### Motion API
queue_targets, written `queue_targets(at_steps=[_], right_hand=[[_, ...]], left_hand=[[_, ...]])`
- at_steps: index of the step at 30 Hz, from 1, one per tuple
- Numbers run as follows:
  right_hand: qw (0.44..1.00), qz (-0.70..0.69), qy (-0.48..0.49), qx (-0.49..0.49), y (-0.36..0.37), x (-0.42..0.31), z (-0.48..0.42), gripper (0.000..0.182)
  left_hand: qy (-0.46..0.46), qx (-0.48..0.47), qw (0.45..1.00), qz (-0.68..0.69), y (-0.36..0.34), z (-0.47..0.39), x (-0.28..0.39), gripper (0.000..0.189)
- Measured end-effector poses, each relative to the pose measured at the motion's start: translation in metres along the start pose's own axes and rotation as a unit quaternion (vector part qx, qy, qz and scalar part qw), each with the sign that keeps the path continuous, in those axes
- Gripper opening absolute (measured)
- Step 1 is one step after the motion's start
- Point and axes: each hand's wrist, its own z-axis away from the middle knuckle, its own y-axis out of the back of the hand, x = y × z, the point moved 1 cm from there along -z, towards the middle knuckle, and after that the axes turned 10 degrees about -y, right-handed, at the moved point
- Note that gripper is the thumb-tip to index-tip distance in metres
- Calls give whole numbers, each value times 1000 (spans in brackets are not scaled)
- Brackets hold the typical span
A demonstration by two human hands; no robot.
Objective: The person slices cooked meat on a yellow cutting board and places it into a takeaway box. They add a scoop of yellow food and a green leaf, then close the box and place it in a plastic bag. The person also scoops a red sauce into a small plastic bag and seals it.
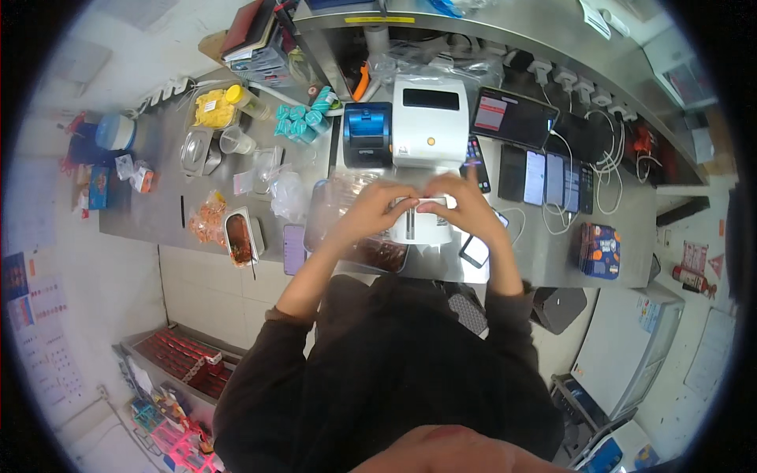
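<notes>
Both my hands meet over a small white device [421, 227] near the front edge of the steel table [532, 254]. My left hand [378, 207] and my right hand [464, 204] have their fingertips close together at its top edge; whether they pinch anything is too small to tell. Behind them stand a white label printer [430, 121] and a smaller black and blue printer [367, 135]. Under my left forearm lies a tray covered with clear plastic [343, 198]. A phone with a lit screen [475, 251] lies beside my right wrist.
To the right are a tablet [514, 118], several phones, white cables [609, 142] and a stack of blue packets [600, 251]. To the left are teal rolls [298, 127], a tub of yellow food [212, 108] and a steel container of red sauce [241, 236] at the edge. A shelf overhangs the back.
</notes>
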Motion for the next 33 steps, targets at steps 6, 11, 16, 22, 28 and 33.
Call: queue_targets(at_steps=[6,11,16,22,28,33], right_hand=[[988,-94,-56,-107,-1,-10,12,21],[991,0,42,125,-21,-19,33,12],[997,50,17,60,-3,-15,32,24],[959,49,195,199,14,2,-47,14],[766,334,266,481,50,65,-230,14],[949,264,-135,106,5,159,-318,21]], left_hand=[[-56,-38,998,19,-2,-2,14,15],[35,-4,978,204,-15,9,-5,20],[97,40,973,205,-11,28,-9,26],[92,339,935,58,45,68,-86,20],[143,484,860,-76,72,120,-98,17],[279,404,865,104,54,185,-122,21]])
